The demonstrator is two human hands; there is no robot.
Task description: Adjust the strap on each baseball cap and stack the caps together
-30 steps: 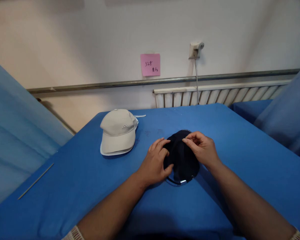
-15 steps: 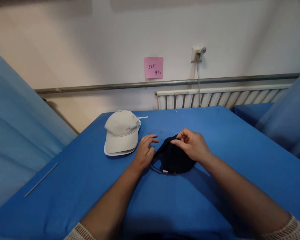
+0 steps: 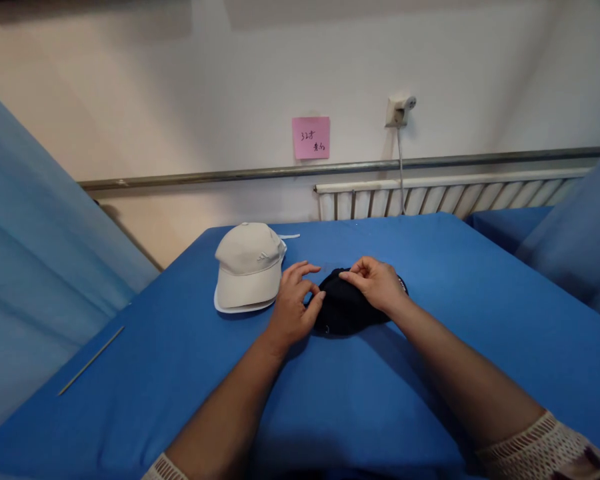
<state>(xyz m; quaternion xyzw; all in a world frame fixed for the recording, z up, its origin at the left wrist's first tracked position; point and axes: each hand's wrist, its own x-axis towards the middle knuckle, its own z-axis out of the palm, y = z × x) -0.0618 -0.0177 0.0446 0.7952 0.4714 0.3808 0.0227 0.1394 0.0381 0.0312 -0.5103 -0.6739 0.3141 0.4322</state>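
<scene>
From my seat: a blue cloth [image 3: 380, 407], with a black cap [image 3: 353, 308] on it at two hands.
A stick [image 3: 91, 360] lies well left of that cap. The left hand [image 3: 293, 308] meets its left edge, outer fingers spread; I can't tell whether thumb and forefinger grip. The right hand [image 3: 379, 285] pinches its top. Left of it sits a white cap [image 3: 250, 257]; beyond, a radiator [image 3: 364, 204] and pink note [image 3: 311, 138].

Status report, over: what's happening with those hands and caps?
Right hand pinching top of dark fabric cap. Left hand at its left edge, grip unclear. Beige fabric baseball cap sits apart on left, not blocking.
</scene>
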